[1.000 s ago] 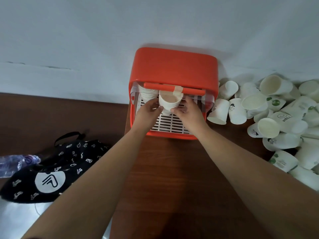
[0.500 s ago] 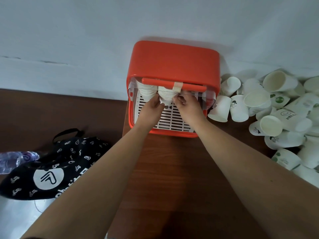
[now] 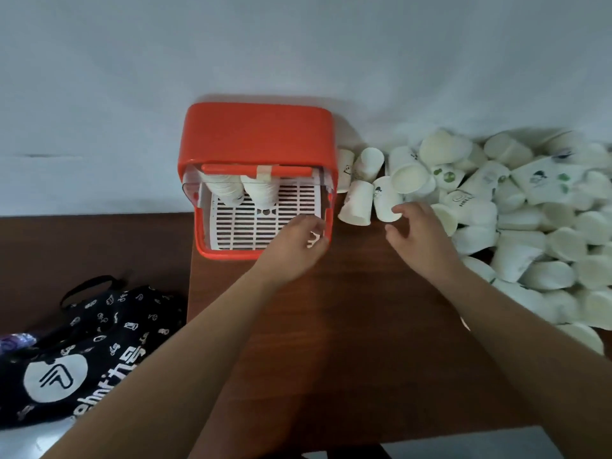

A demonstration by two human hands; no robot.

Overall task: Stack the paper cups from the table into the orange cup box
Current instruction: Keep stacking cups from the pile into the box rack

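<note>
The orange cup box (image 3: 256, 135) stands against the wall with its front open and a white slatted tray (image 3: 261, 223) inside. Two stacks of white paper cups (image 3: 261, 192) hang under its orange bar. My left hand (image 3: 293, 246) hovers empty at the box's front right corner, fingers loosely curled. Just right of it, my right hand (image 3: 419, 235) is open with its fingertips touching an upside-down paper cup (image 3: 384, 198) at the near edge of the pile of loose cups (image 3: 530, 213).
The pile of white cups covers the right side of the brown table (image 3: 347, 326) up to the wall. A black printed bag (image 3: 82, 352) and a plastic bottle (image 3: 15, 341) lie lower left, beyond the table's left edge.
Both hands pushed a cup onto the second stack, then let go and withdrew. My right hand has moved right to the loose cups, my left to the box's right corner.
</note>
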